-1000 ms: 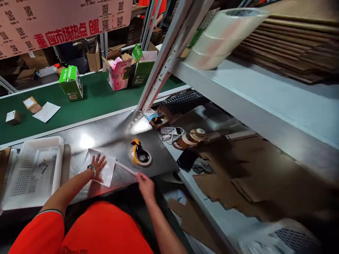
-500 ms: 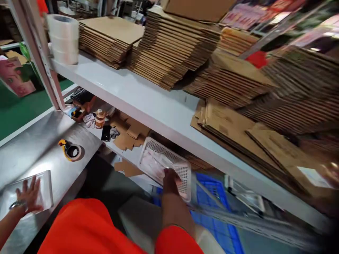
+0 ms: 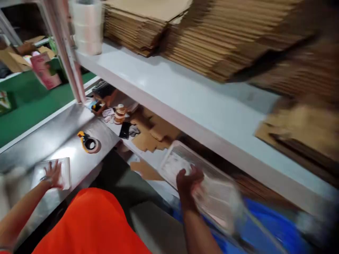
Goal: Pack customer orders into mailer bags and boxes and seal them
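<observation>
My left hand (image 3: 53, 173) lies flat with spread fingers on a clear plastic bag (image 3: 65, 172) on the steel table (image 3: 55, 137). My right hand (image 3: 188, 181) is curled round the near rim of a white perforated basket (image 3: 212, 190) under the shelf; the basket is blurred by motion and holds pale packets. A yellow and black tape dispenser (image 3: 88, 143) sits on the table beyond my left hand.
A grey shelf (image 3: 190, 102) carries stacks of flat cardboard (image 3: 185, 38) and rolls of clear tape (image 3: 86, 26). Below it lie cardboard scraps (image 3: 153, 134), a phone, small tape rolls and a keyboard (image 3: 103, 89). A blue crate (image 3: 265, 225) is under the basket. A green conveyor (image 3: 23, 109) with boxes runs at left.
The view has swung right from the table to the shelf. My right hand left the bag, reached the white basket and now grips its rim. My left hand stays on the bag.
</observation>
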### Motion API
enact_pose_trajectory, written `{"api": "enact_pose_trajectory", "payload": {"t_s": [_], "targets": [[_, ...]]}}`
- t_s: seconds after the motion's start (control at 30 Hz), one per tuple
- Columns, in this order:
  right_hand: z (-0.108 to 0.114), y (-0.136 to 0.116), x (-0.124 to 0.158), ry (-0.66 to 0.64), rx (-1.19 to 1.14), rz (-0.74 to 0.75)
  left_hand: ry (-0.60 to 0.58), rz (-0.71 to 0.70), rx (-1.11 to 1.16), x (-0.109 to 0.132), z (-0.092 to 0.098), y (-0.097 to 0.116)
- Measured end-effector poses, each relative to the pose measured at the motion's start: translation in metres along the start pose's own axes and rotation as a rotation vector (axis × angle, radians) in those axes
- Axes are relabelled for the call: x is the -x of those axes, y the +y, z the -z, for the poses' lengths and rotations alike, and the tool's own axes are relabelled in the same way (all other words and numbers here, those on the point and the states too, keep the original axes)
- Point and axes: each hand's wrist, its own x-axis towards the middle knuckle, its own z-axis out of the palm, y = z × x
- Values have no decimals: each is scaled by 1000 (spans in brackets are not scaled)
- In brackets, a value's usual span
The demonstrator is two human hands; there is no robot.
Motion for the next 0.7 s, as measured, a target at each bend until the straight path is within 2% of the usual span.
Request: {"api": "enact_pose_trajectory", "payload": {"t_s": [0.07,0.17,0.23,0.3,0.37,0.4,0.47,0.53,0.7], "targets": [[-50,-48,30,-83,-196,142,-30,-62,67,8,13,2],[-108,-156,104,-431,-516,437,-34,-56,141,5,17,-3],[-124,-237,161,-684,-637,614,-2,-58,175,1,10,-5],[-129,-311,212,-931,-626,781,27,-73,213,-1,2,-5],[-131,-371,249,-1133,-540,889,40,-91,255,-5,-6,-3],[-132,-395,262,-1181,-514,923,47,-99,276,-6,-9,-2],[-134,-431,279,-1243,-477,994,56,-117,316,-11,-16,-1],[-136,-453,287,-1281,-443,1056,64,-143,351,-15,-22,-1],[-144,-476,280,-1330,-292,1101,133,-209,409,-20,-34,-5]]}}
